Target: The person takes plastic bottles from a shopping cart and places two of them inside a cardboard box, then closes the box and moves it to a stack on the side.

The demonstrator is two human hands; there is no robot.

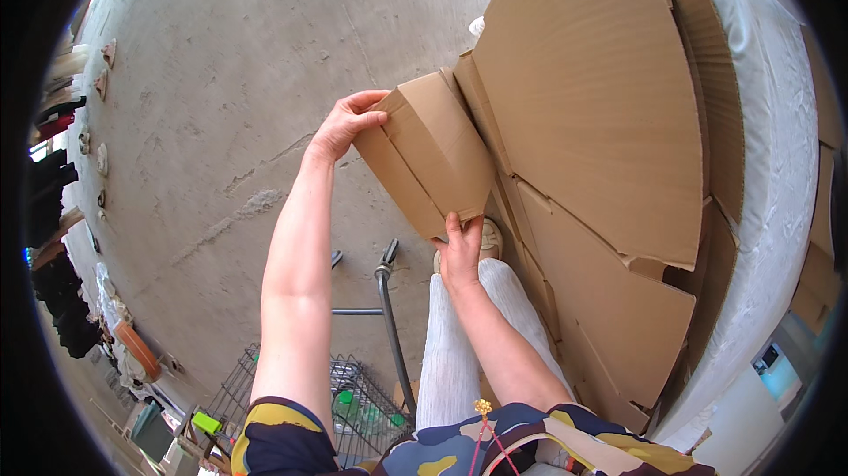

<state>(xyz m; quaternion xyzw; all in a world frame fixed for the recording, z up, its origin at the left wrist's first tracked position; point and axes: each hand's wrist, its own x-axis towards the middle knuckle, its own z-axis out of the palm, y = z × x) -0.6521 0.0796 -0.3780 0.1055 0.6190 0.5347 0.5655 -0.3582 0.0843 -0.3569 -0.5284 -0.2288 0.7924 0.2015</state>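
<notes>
Between my two hands is a folded cardboard piece, brown and creased lengthwise, held tilted above the floor. My left hand pinches its far left corner, thumb on top and fingers over the edge. At the near edge, my right hand grips the cardboard with thumb and fingers. Right beside it leans a stack of large flattened cardboard boxes, their flaps and edges overlapping. The held piece's right edge meets the stack; whether it is joined to it I cannot tell.
A mattress-like white padded panel stands behind the stack. Near my legs are a dark metal frame and a wire basket with green items. Clothes and shoes line the left side of the concrete floor.
</notes>
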